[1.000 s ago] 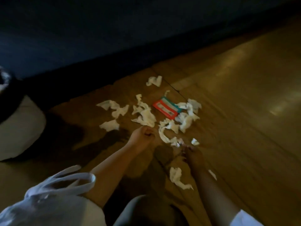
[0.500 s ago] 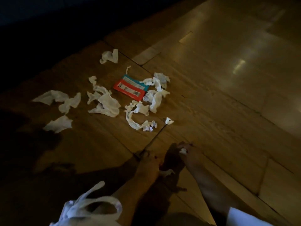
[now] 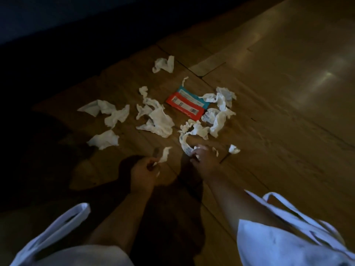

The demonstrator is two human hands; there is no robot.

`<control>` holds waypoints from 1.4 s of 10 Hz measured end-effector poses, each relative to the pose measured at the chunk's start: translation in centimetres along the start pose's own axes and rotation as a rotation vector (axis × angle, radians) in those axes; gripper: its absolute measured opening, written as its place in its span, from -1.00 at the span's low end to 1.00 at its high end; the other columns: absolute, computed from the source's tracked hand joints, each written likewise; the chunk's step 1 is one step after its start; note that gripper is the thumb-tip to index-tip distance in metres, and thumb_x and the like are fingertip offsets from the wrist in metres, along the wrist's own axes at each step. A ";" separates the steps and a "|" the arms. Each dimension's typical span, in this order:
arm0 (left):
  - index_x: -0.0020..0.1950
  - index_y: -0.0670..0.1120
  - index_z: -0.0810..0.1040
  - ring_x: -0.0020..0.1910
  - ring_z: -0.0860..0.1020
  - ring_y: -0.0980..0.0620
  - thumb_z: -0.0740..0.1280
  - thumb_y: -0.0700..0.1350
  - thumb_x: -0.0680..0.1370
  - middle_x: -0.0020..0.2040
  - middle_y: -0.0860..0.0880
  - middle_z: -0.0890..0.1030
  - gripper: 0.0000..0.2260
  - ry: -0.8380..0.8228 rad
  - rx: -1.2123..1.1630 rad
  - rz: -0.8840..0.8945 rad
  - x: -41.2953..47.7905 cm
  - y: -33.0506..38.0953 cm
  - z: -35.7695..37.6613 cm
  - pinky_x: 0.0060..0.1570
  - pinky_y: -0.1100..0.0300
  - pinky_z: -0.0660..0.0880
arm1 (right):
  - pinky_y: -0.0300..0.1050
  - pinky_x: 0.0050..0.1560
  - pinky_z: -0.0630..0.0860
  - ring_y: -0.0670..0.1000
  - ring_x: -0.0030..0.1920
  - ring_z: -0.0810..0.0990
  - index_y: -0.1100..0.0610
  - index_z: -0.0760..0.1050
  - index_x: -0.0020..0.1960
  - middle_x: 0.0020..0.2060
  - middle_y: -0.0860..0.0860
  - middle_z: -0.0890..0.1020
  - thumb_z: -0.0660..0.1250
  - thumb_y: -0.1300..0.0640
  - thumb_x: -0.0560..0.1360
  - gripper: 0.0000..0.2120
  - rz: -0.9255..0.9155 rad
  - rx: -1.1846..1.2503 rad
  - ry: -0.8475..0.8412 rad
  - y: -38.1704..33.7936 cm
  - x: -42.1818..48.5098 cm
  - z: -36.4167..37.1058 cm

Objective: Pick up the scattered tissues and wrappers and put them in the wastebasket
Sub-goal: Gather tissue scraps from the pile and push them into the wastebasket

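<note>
Several crumpled white tissues lie scattered on the wooden floor (image 3: pixel 269 131), around a red and teal wrapper (image 3: pixel 185 105). My left hand (image 3: pixel 143 173) is closed on a small white tissue piece (image 3: pixel 164 155) that sticks up from its fingers. My right hand (image 3: pixel 204 159) reaches down onto the near end of a long twisted tissue strip (image 3: pixel 184 143), fingers pinching it. A small tissue ball (image 3: pixel 234 149) lies just right of that hand. No wastebasket is in view.
A dark wall or furniture edge (image 3: pixel 57 25) runs along the far left, with deep shadow below it. White sleeves and loose white straps (image 3: pixel 63 225) hang at the bottom of the view on both sides.
The view has shifted. My right hand moved forward from the floor near me onto the twisted tissue strip. My left hand rose with a tissue piece in it.
</note>
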State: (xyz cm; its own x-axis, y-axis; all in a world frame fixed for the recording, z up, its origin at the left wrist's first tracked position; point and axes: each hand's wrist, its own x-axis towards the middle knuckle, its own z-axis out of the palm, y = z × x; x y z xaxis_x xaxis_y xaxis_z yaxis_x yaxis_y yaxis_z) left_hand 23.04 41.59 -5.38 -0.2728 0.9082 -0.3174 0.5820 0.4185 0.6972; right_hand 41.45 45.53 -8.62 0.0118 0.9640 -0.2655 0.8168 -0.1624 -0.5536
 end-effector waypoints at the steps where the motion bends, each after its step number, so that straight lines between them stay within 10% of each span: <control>1: 0.11 -0.14 0.58 0.21 0.50 -0.05 0.39 -0.15 0.48 0.24 -0.12 0.52 -0.78 0.104 0.114 0.038 1.9 -1.1 -1.5 0.08 0.23 0.41 | -0.17 0.24 0.36 0.09 0.20 0.53 0.17 0.59 0.06 0.17 0.11 0.58 0.15 0.17 0.54 -0.74 -0.112 -0.044 0.025 1.3 -1.9 -0.1; 2: 0.19 -0.14 0.55 0.43 0.27 -0.14 0.37 -0.13 0.50 0.42 -0.18 0.33 -0.72 0.147 0.225 0.037 5.2 -2.4 -3.2 0.37 0.09 0.25 | -0.53 -0.08 0.35 -0.20 -0.07 0.56 0.14 0.48 0.25 0.12 0.05 0.58 0.12 0.18 0.59 -0.71 -0.014 0.114 0.163 2.3 -3.0 -2.2; 4: 0.14 -0.16 0.54 0.35 0.33 -0.17 0.31 -0.12 0.54 0.35 -0.08 0.41 -0.79 -0.036 0.380 -0.102 8.9 -4.3 -5.3 0.37 -0.08 0.28 | -0.03 0.36 0.28 0.13 0.43 0.27 0.10 0.30 0.43 0.46 0.15 0.25 0.21 0.21 0.55 -0.56 0.235 0.005 0.355 4.5 -0.6 -4.2; 6: 0.22 -0.13 0.53 0.28 0.46 -0.06 0.20 -0.16 0.59 0.26 -0.12 0.53 -0.76 0.154 0.176 -0.088 7.7 -5.7 -3.9 0.32 0.09 0.33 | -0.07 0.24 0.37 0.08 0.33 0.38 0.09 0.49 0.25 0.37 0.09 0.34 0.27 0.12 0.52 -0.70 0.151 -0.055 0.207 3.4 -0.6 -1.3; 7: 0.20 -0.07 0.54 -0.01 0.53 0.15 0.22 -0.16 0.58 0.01 0.04 0.57 -0.77 0.246 -0.075 -0.097 6.3 -4.0 -3.7 -0.01 0.45 0.40 | -0.17 0.10 0.38 0.06 0.19 0.49 0.16 0.57 0.11 0.17 0.07 0.52 0.21 0.22 0.54 -0.78 0.047 -0.073 0.234 2.4 -0.4 -1.0; 10: 0.16 -0.13 0.59 0.17 0.55 0.05 0.35 -0.15 0.51 0.18 -0.07 0.60 -0.77 0.015 0.062 0.250 9.0 3.2 -2.6 0.04 0.27 0.47 | -0.10 0.39 0.23 0.01 0.51 0.09 -0.03 0.26 0.43 0.51 0.01 0.12 0.23 0.28 0.53 -0.49 -0.054 -0.009 0.264 -3.1 3.7 -3.3; 12: 0.25 -0.09 0.55 0.51 0.13 -0.07 0.37 0.02 0.48 0.50 -0.07 0.22 -0.62 -0.198 0.129 0.209 10.9 4.0 -2.2 0.46 -0.01 0.17 | -0.12 0.07 0.44 -0.02 0.12 0.52 0.02 0.47 0.21 0.16 0.02 0.54 0.15 -0.01 0.58 -0.73 -0.116 -0.129 -0.084 -1.9 4.0 -2.3; 13: 0.53 0.06 0.06 0.54 -0.14 -0.19 0.29 -0.08 0.54 0.57 -0.08 -0.06 -0.38 -0.391 0.772 0.400 10.1 4.0 -1.5 0.50 -0.12 0.01 | -0.44 0.06 0.29 -0.04 0.17 0.49 0.12 0.51 0.20 0.15 0.04 0.53 0.18 0.15 0.57 -0.75 -0.182 -0.052 -0.099 -0.4 1.4 -2.2; 14: 0.46 -0.10 0.30 0.48 0.22 -0.14 0.33 -0.16 0.53 0.50 -0.15 0.25 -0.50 -0.384 0.588 0.334 9.6 3.4 -0.9 0.36 0.12 0.24 | -0.36 0.22 0.32 -0.03 0.27 0.46 0.12 0.40 0.33 0.28 0.06 0.50 0.17 0.13 0.57 -0.66 -0.081 0.105 0.145 2.0 -0.2 -4.3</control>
State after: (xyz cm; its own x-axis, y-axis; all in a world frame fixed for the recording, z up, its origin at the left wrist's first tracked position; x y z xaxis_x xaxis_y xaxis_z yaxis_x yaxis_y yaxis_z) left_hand 21.74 51.69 -5.50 0.2107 0.8799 -0.4258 0.9266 -0.0410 0.3739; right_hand 45.58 45.94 -6.32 0.0377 0.9939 -0.1040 0.7536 -0.0966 -0.6502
